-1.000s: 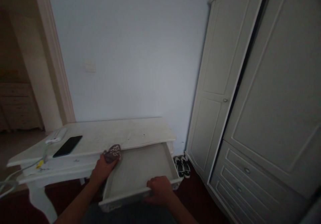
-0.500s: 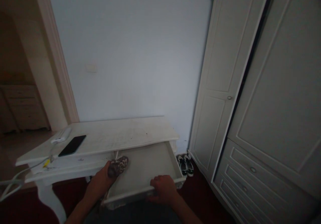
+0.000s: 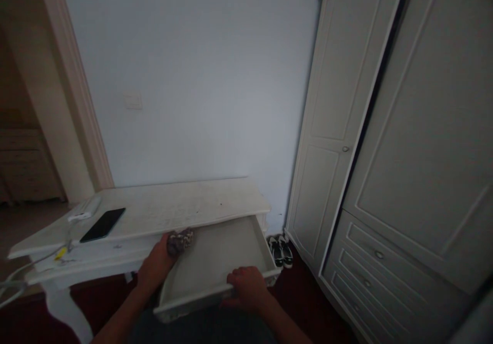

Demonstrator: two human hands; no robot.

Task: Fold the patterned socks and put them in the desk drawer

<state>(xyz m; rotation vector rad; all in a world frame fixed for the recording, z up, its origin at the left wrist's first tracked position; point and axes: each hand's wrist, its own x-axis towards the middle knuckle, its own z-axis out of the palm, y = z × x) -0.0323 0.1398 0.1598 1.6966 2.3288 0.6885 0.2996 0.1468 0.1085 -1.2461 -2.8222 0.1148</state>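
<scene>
A white drawer (image 3: 219,254) is pulled out of a white table (image 3: 181,200), and its inside looks bare. My right hand (image 3: 246,285) grips the drawer's front edge, fingers over the top and thumb on the outer side. A patterned brown and white cloth (image 3: 181,241) is bunched in my left hand (image 3: 162,256), at the drawer's left side near the tabletop edge. The fingers of my left hand are partly hidden by the cloth.
On the table's left lie a black phone (image 3: 103,225) and a white device (image 3: 84,209) with a cable. Black and white shoes (image 3: 280,251) stand on the red floor by a white wardrobe (image 3: 323,179). A yellow tag (image 3: 60,253) hangs at the table's left front.
My left hand and the cloth have moved slightly back along the drawer's left side, toward the tabletop. My right hand keeps its hold. The view has turned slightly right.
</scene>
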